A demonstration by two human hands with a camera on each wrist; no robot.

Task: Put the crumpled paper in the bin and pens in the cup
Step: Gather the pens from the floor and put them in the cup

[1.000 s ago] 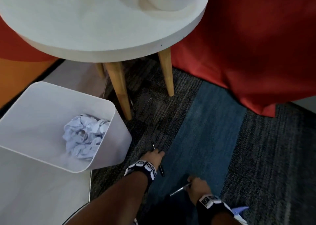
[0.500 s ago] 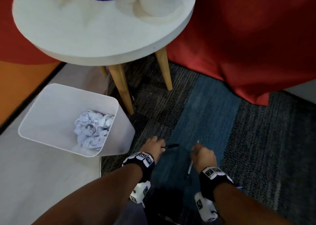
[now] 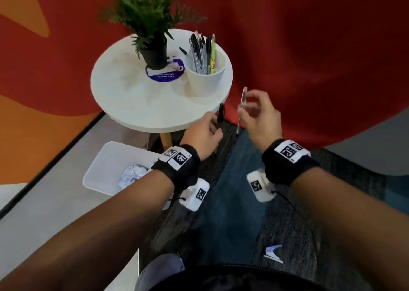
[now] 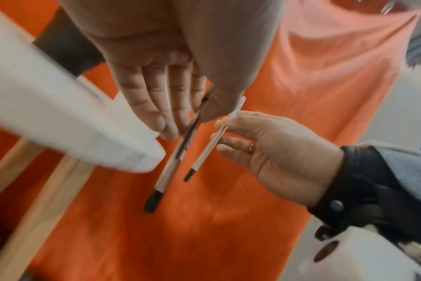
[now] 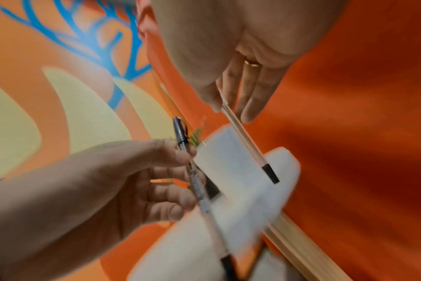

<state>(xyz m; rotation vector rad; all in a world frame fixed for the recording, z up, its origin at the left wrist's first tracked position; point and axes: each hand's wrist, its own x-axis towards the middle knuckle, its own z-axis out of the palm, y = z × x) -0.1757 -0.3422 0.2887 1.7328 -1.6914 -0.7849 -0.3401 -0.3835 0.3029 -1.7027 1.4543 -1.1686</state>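
Observation:
My left hand (image 3: pixel 208 131) pinches a clear pen with a black cap (image 3: pixel 220 113) between thumb and fingers, just off the near edge of the round white table (image 3: pixel 141 100). Just to its right, my right hand (image 3: pixel 254 109) pinches a second clear pen (image 3: pixel 241 107), held nearly upright. The left wrist view shows both pens, the left one (image 4: pixel 178 152) and the right one (image 4: pixel 212 146), side by side. A white cup (image 3: pixel 204 74) with several pens stands on the table's right side. Crumpled paper (image 3: pixel 132 174) lies in the white bin (image 3: pixel 104 166) on the floor.
A potted green plant (image 3: pixel 148 25) stands on a blue round mat (image 3: pixel 164 75) left of the cup. Red fabric (image 3: pixel 309 58) hangs behind and to the right of the table. A small white paper scrap (image 3: pixel 273 252) lies on the carpet near my right arm.
Both hands have risen from the carpet to table height with a pen in each. The view has lifted, so the cup and plant now show.

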